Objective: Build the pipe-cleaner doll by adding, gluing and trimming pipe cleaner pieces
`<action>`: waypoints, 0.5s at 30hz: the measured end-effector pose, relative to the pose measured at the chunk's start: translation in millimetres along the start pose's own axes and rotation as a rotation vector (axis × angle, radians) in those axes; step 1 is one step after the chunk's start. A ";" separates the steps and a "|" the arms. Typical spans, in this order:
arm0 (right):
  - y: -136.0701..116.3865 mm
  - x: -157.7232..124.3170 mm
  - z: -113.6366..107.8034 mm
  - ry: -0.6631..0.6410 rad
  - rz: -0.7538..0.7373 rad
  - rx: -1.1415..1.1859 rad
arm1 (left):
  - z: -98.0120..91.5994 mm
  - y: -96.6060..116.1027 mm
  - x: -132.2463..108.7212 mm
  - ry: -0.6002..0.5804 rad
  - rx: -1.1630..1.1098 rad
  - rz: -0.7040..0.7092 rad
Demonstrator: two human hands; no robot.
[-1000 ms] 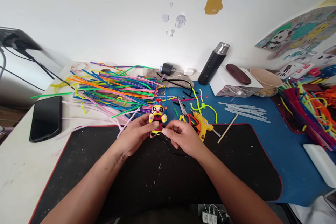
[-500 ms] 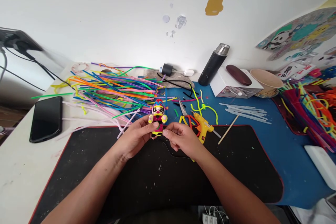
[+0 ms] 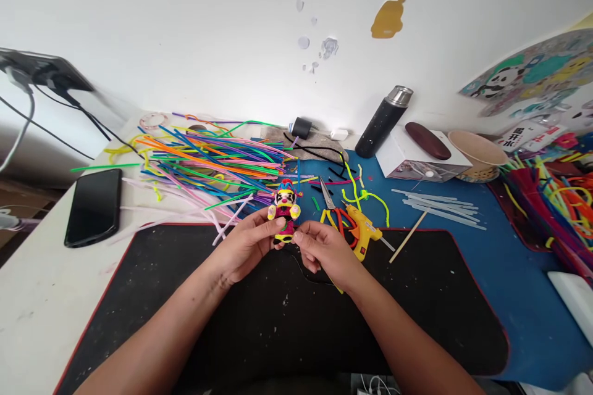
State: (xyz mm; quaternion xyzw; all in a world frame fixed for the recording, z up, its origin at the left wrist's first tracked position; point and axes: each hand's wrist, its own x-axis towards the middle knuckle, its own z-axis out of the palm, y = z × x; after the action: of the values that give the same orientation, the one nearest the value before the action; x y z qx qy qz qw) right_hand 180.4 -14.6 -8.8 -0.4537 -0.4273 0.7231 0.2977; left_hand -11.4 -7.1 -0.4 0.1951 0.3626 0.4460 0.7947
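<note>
A small pipe-cleaner doll (image 3: 283,213) is held upright above the front of the mat, facing me. It has a blue and red hat, a black-and-white face, yellow-edged round hands and a magenta body with yellow trim. My left hand (image 3: 254,237) is closed around its left side, the thumb lying across its belly. At the doll's lower right, my right hand (image 3: 324,250) is closed in a pinch, thumb and forefinger at the edge near its foot. The curled fingers hide what is between those fingertips.
Loose pipe cleaners (image 3: 217,157) lie heaped behind and left. Beside my right hand are pliers (image 3: 340,219) and a yellow glue gun (image 3: 364,231); glue sticks (image 3: 442,205) lie farther right. A black phone (image 3: 94,207), thermos (image 3: 384,123) and white box (image 3: 419,157) stand around the black mat (image 3: 231,321).
The whole view has shifted slightly, so everything appears a little farther right and lower. Both hands keep nearly the same hold on the doll, which looks tilted a bit differently.
</note>
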 end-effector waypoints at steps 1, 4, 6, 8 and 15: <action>-0.4 0.0 0.4 0.004 -0.001 -0.004 | -0.5 -0.2 0.1 -0.004 -0.001 -0.001; -0.8 0.2 1.2 0.010 0.003 -0.008 | -1.9 -1.2 0.7 -0.015 0.000 0.000; -0.3 0.4 1.4 0.012 0.006 -0.008 | -2.2 -1.7 1.1 -0.017 0.002 -0.001; 0.6 0.6 1.4 0.012 0.006 -0.005 | -2.0 -2.0 1.3 -0.014 -0.006 -0.003; 3.0 0.7 1.3 0.004 0.012 0.001 | -2.2 -2.6 1.2 0.006 -0.017 -0.007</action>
State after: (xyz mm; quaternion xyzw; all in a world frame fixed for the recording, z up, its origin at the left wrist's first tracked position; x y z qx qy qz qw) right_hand 178.8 -15.9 -11.5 -0.4574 -0.4236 0.7243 0.2945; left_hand -11.2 -7.4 -4.0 0.1858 0.3620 0.4469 0.7967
